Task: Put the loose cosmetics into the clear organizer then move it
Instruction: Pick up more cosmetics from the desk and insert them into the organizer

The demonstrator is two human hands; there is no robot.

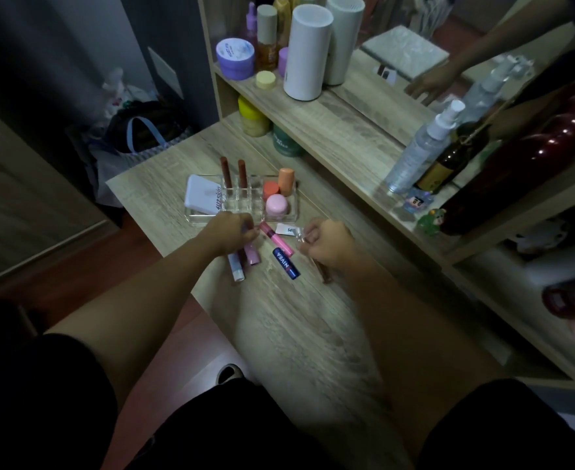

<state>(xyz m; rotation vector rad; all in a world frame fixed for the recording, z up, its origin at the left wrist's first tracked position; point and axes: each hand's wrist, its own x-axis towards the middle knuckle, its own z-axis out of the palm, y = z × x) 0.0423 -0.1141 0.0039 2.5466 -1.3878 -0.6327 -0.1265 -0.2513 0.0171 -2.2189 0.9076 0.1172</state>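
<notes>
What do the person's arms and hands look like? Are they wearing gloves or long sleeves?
No gloves and no long sleeves. Both the left hand and the right hand are bare, and so are the forearms up to the elbows. Dark, black-looking short sleeves cover the upper arms near the bottom corners of the picture. No watch, bracelet or ring shows on either hand, though the picture is dim and a little blurry there.

Wooden table (296, 317) carries clear organizer (242, 201), Nivea stick (286, 262), loose tubes (245, 259).
</notes>
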